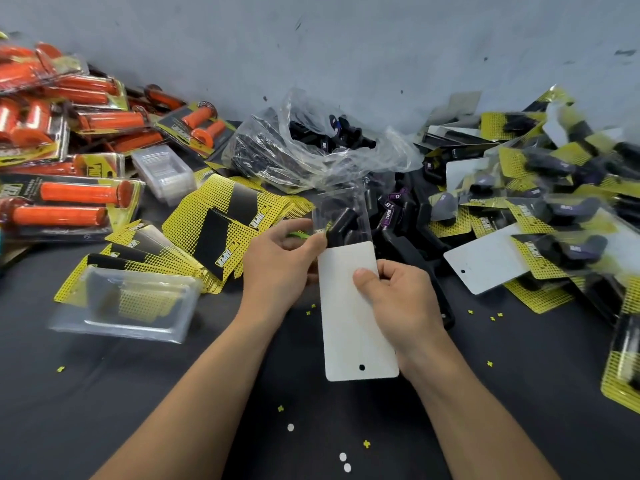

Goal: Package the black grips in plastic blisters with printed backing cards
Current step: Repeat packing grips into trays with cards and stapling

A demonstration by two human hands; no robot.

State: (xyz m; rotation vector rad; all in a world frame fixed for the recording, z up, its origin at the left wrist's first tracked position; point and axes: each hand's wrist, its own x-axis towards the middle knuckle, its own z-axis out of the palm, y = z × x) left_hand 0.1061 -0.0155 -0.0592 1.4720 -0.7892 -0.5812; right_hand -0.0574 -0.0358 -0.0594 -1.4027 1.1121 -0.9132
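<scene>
While your forearms reach in over the dark tabletop (104, 393), your left hand (280, 265) curls round the edge of the clear blister (341, 206) and your right hand (405, 299) pinches the card (353, 327), thumb on top. Blank side up, the card's far end meets the blister, which holds the black grips (341, 225).

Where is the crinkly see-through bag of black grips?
In the head view, the plastic bag sits mid-table at the back by the grey wall, between the orange packs on the left and the black packs on the right.
</scene>
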